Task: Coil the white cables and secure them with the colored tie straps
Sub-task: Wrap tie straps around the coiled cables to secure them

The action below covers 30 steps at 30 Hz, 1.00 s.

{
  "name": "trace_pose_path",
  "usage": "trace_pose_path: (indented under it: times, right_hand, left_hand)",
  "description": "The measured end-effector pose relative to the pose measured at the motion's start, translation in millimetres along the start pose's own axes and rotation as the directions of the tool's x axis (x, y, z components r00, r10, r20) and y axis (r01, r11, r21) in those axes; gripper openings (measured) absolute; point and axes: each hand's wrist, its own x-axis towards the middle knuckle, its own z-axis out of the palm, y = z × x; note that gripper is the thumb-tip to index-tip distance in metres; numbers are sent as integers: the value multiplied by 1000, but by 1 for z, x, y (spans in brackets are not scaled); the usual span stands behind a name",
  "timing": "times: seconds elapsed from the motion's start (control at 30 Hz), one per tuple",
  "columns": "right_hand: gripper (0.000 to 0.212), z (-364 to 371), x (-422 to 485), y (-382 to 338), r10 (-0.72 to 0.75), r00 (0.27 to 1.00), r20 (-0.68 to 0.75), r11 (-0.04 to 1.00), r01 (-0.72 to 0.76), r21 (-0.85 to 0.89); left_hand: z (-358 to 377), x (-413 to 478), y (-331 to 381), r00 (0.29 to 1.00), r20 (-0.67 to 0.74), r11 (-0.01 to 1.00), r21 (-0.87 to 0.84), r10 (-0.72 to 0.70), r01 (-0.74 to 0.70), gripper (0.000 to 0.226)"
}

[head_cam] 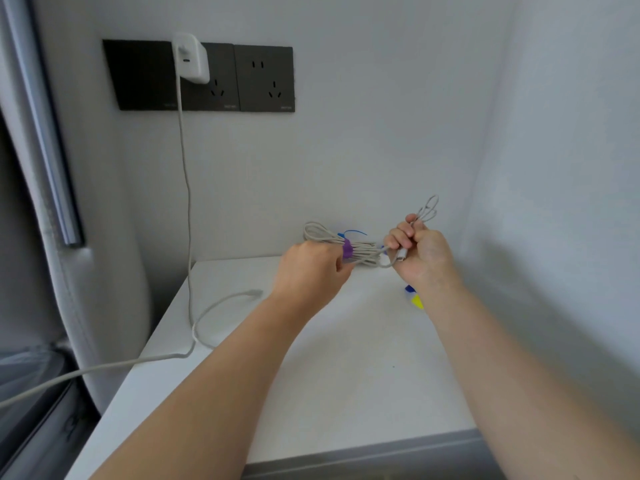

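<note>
centre frame, above white worktop [311, 393]: left hand [311, 268] grips cable coil [363, 252] by purple strap [347, 251]; right hand [420, 249] fisted on coil's loop end

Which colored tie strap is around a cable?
The purple tie strap, wrapped round the coiled white cable bundle between left hand and right hand. The blue strap behind it and the yellow strap on the white table lie loose.

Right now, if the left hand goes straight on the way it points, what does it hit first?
Probably the right hand. The left hand grips the coil beside the purple tie, and its line runs along the coil to the right hand at the other end. Depth unclear; it might miss.
</note>
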Motion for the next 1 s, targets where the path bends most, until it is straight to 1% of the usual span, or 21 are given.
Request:
trace_pose_path:
  times: [0.03, 0.1, 0.17, 0.27, 0.3, 0.33, 0.37, 0.4, 0.43, 0.47, 0.5, 0.53, 0.57, 0.6, 0.67, 0.73, 0.83, 0.9, 1.0]
  right_hand:
    - [35, 0, 0, -1, -2, 1000, 4, 1000, 2, 6]
    - [35, 0, -1, -2, -5, 1000, 14, 1000, 5, 19]
    - [34, 1, -1, -3, -3, 1000, 24, 999, 2, 33]
    - [35, 1, -2, -6, 14, 999, 43, 999, -16, 48]
    - [35, 1, -2, -7, 24, 999, 47, 999, -26, 44]
    - [35, 1, -3, -8, 32, 998, 47, 999, -34, 33]
    - [36, 0, -3, -9, 40, 998, 44, 999, -40, 17]
    - [36, 0, -4, -11, 47, 998, 40, 999, -47, -1]
    - [36, 0, -5, -12, 55, 998, 33, 998, -54, -25]
    - [36, 0, -5, -13, 63, 998, 23, 996, -62, -61]
    - [35, 0, -6, -14, 68, 998, 13, 991, -66, -114]
    - [34, 1, -7, -16, 68, 998, 6, 981, -65, -182]
    - [33, 1, -8, -17, 66, 998, 3, 965, -63, -256]
    - [32, 1, -8, -17, 67, 998, 2, 943, -62, -327]
    - [31, 1, -10, -17, 83, 997, 3, 893, -73, -444]
    - [31, 2, -12, -17, 103, 995, -4, 834, -89, -545]
    - [30, 3, -15, -15, 118, 993, -23, 702, -100, -705]
    - [31, 3, -17, -13, 147, 989, -8, 600, -96, -794]
    - [31, 3, -20, -9, 266, 964, 33, 504, -109, -857]
  left_hand:
    - [0, 0, -1, 999, 39, 1000, -9, -21, 21, 36]
    - [3, 1, -1, 988, 129, 993, -73, -85, 95, 49]
    - [7, 3, -3, 962, 225, 971, -142, -155, 190, 58]
    - [7, 3, -1, 919, 308, 930, -190, -248, 314, 60]
    - [7, 3, -1, 907, 323, 902, -246, -269, 355, 57]
    - [8, 4, -2, 896, 336, 848, -344, -290, 404, 53]
    - [8, 5, -3, 880, 352, 740, -487, -319, 463, 44]
    - [7, 6, -4, 854, 377, 570, -636, -358, 520, 33]
    - [6, 6, -4, 814, 420, 366, -741, -401, 563, 23]
    - [6, 8, -7, 772, 469, 172, -797, -429, 579, 18]
    - [6, 10, -10, 735, 510, 18, -816, -446, 577, 16]
    - [6, 12, -13, 707, 540, -105, -822, -457, 560, 16]
    - [6, 13, -17, 682, 562, -207, -820, -467, 534, 17]
    - [7, 14, -20, 663, 576, -295, -816, -478, 497, 17]
    - [9, 14, -26, 627, 592, -423, -804, -507, 418, 17]
    - [9, 13, -31, 597, 606, -503, -787, -526, 356, 17]
    - [10, 13, -37, 584, 630, -548, -763, -512, 342, 18]
    - [11, 13, -38, 605, 639, -536, -756, -476, 376, 17]
    - [9, 12, -35, 633, 638, -457, -765, -438, 455, 14]
